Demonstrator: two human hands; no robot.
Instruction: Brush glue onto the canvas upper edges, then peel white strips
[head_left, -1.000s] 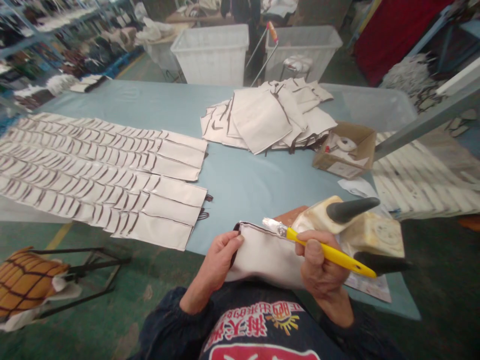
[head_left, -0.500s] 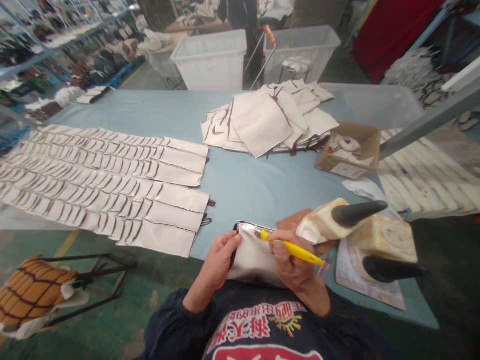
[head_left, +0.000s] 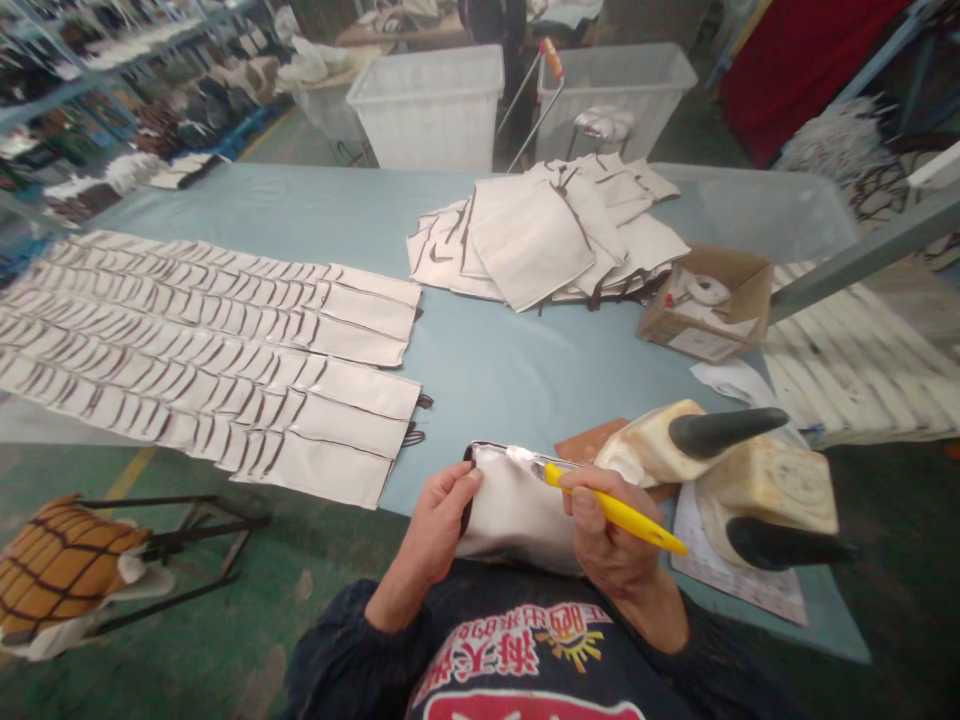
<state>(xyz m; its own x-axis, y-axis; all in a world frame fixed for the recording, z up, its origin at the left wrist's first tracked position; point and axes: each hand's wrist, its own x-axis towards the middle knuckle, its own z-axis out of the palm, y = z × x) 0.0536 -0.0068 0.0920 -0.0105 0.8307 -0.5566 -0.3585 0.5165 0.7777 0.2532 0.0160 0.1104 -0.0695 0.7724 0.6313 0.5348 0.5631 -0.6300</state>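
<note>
My left hand (head_left: pixel 435 525) pinches the left edge of a cream fabric piece (head_left: pixel 517 510) with dark edging, at the table's front edge against my body. A yellow-handled brush (head_left: pixel 622 515) is gripped in my right hand (head_left: pixel 619 535). Its whitish tip rests along the piece's top edge, where a white smear shows. Just right of my right hand, a cream plastic bottle (head_left: pixel 645 440) with a long black nozzle lies on a brown board (head_left: pixel 589 440). A second stained bottle (head_left: pixel 787 485) with a black nozzle is beside it on a sheet of paper (head_left: pixel 739 555).
Overlapping rows of cream pieces (head_left: pixel 172 360) cover the table's left side. A loose pile of similar pieces (head_left: pixel 540 235) lies at the back, near a cardboard box (head_left: pixel 705 305) with tape rolls. White bins (head_left: pixel 427 110) stand behind the blue-green table (head_left: pixel 487 350). A stool (head_left: pixel 67 560) is at left.
My right hand has moved the brush to the right along the fabric piece's top edge. My left hand keeps its hold on the left side. The view has shifted slightly.
</note>
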